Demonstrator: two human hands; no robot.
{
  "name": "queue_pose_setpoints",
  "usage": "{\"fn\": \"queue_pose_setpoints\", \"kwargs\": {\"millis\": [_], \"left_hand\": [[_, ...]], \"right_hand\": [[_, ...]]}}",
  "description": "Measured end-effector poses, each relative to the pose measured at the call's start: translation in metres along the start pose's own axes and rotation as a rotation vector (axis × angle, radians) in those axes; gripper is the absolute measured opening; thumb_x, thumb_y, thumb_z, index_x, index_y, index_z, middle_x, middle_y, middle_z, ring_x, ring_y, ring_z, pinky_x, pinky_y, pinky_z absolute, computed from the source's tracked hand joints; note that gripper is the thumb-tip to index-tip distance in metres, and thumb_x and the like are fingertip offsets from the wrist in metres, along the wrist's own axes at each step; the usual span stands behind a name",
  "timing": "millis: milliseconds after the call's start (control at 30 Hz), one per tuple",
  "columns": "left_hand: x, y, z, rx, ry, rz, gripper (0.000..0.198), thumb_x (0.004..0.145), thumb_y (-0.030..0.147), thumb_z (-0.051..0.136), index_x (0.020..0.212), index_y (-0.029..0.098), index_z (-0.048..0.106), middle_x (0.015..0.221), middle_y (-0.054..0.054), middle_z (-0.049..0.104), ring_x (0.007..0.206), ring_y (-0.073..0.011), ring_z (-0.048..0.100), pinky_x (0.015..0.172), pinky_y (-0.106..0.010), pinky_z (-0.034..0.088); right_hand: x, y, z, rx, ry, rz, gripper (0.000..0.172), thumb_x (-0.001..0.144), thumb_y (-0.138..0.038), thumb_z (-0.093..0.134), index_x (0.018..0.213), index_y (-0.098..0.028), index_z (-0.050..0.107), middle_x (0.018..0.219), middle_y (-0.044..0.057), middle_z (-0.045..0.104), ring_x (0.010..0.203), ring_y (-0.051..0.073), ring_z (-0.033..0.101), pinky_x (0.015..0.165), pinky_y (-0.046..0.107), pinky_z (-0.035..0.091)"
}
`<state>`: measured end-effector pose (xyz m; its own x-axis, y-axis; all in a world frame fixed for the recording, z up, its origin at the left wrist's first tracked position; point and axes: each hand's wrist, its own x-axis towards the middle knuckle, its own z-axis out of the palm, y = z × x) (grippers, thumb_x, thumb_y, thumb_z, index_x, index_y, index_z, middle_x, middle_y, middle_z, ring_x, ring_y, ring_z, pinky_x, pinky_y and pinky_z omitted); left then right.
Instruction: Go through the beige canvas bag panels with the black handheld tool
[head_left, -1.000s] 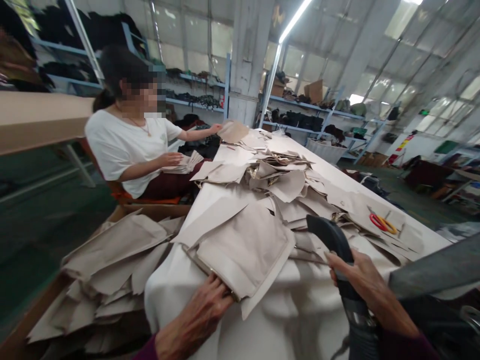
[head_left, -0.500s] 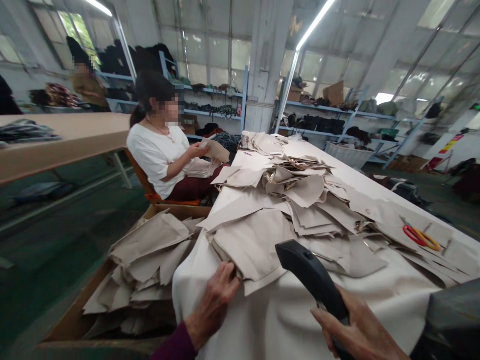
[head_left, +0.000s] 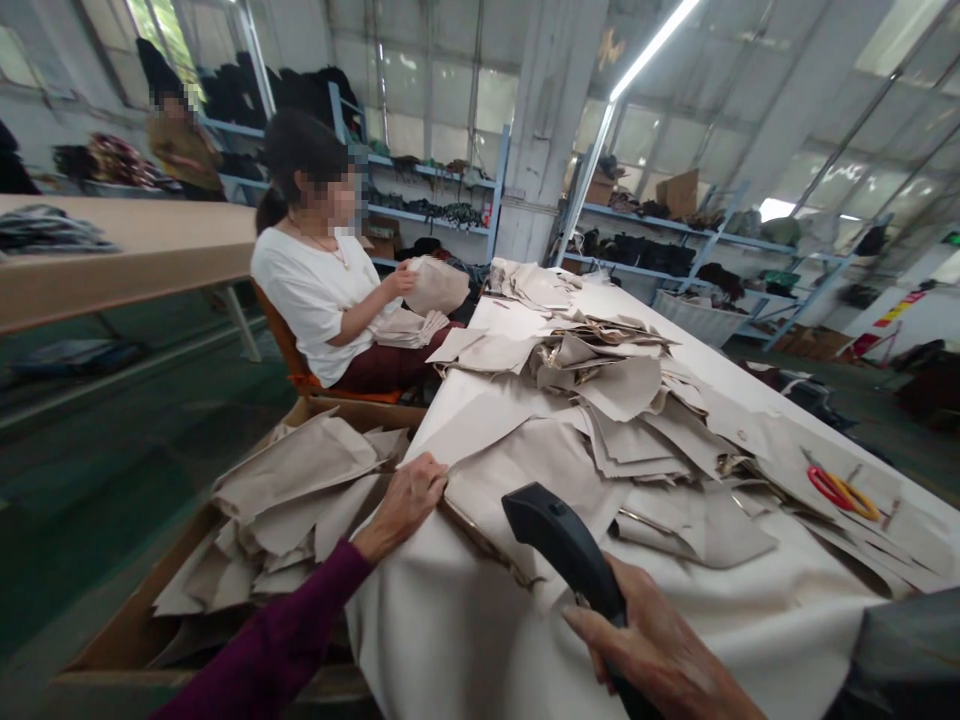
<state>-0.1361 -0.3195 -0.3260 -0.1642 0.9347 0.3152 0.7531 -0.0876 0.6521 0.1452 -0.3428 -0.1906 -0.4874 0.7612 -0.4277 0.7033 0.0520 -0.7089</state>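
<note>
My left hand [head_left: 409,502] is closed at the table's left edge, its fingertips pinching the corner of a beige fabric piece [head_left: 480,425]. Beside it lies a folded stack of beige fabric pieces [head_left: 544,455], with a shiny strip along its near edge. My right hand [head_left: 652,625] is wrapped around the handle of a black hand-held tool [head_left: 559,530] with a curved head and a trigger. The tool's head is in front of the stack; whether it touches the fabric I cannot tell.
More beige pieces [head_left: 622,375] are heaped along the white-covered table [head_left: 645,310]. Red-and-yellow-handled scissors [head_left: 844,493] lie at the right. A cardboard box [head_left: 112,635] of beige pieces stands at left. A seated co-worker [head_left: 315,285] holds a beige piece. Shelves [head_left: 442,220] line the wall.
My left hand has moved up and left from the stack's near corner to the corner at the table edge. My right hand has shifted left with the black tool.
</note>
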Motion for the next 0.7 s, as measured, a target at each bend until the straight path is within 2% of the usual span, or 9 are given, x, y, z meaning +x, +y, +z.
{"fn": "queue_pose_setpoints", "kwargs": {"millis": [67, 133, 200, 300, 500, 700], "left_hand": [[0.002, 0.002, 0.001, -0.158, -0.032, -0.067, 0.025, 0.081, 0.022, 0.043, 0.071, 0.012, 0.064, 0.073, -0.006, 0.057, 0.073, -0.0176, 0.051, 0.070, -0.030, 0.038], [-0.002, 0.008, 0.001, -0.405, -0.077, -0.191, 0.024, 0.078, 0.025, 0.048, 0.074, 0.011, 0.067, 0.069, -0.004, 0.057, 0.068, -0.0161, 0.050, 0.065, -0.027, 0.036], [-0.008, 0.014, 0.002, -0.697, -0.137, -0.312, 0.024, 0.075, 0.028, 0.053, 0.079, 0.010, 0.069, 0.061, -0.002, 0.054, 0.057, -0.0124, 0.044, 0.055, -0.023, 0.030], [-0.015, 0.025, 0.006, -1.026, -0.150, -0.417, 0.027, 0.070, 0.028, 0.060, 0.085, 0.007, 0.069, 0.060, -0.001, 0.052, 0.051, -0.0076, 0.033, 0.050, -0.021, 0.023], [-0.028, 0.048, 0.011, -1.260, -0.166, -0.504, 0.021, 0.063, 0.025, 0.070, 0.077, 0.010, 0.071, 0.065, -0.002, 0.057, 0.055, -0.0071, 0.038, 0.050, -0.019, 0.027], [-0.029, 0.052, 0.016, -1.393, -0.107, -0.647, 0.022, 0.055, 0.019, 0.074, 0.074, 0.010, 0.069, 0.069, -0.003, 0.059, 0.055, -0.0058, 0.041, 0.051, -0.018, 0.031]], "right_hand": [[0.004, -0.006, 0.003, 0.005, 0.003, -0.025, 0.014, 0.080, -0.027, 0.050, 0.088, -0.015, 0.048, 0.058, -0.004, 0.051, 0.047, 0.010, 0.052, 0.043, 0.018, 0.041], [0.006, -0.011, 0.006, 0.006, -0.001, -0.030, 0.015, 0.080, -0.026, 0.051, 0.089, -0.014, 0.049, 0.060, -0.003, 0.052, 0.048, 0.010, 0.053, 0.043, 0.018, 0.041], [0.009, -0.014, 0.009, 0.018, -0.020, -0.018, 0.020, 0.080, -0.029, 0.052, 0.092, -0.014, 0.049, 0.059, -0.003, 0.053, 0.048, 0.010, 0.054, 0.042, 0.018, 0.041], [0.015, -0.014, 0.013, 0.045, -0.043, -0.033, 0.024, 0.080, -0.032, 0.055, 0.094, -0.013, 0.048, 0.060, -0.002, 0.054, 0.048, 0.011, 0.054, 0.042, 0.019, 0.041], [0.033, -0.012, 0.018, 0.076, -0.041, -0.097, 0.024, 0.080, -0.034, 0.056, 0.091, -0.014, 0.049, 0.059, -0.002, 0.055, 0.046, 0.011, 0.054, 0.038, 0.017, 0.038], [0.035, -0.017, 0.014, 0.055, 0.002, -0.140, 0.021, 0.081, -0.033, 0.055, 0.083, -0.013, 0.049, 0.057, -0.002, 0.054, 0.047, 0.010, 0.053, 0.041, 0.017, 0.038]]}}
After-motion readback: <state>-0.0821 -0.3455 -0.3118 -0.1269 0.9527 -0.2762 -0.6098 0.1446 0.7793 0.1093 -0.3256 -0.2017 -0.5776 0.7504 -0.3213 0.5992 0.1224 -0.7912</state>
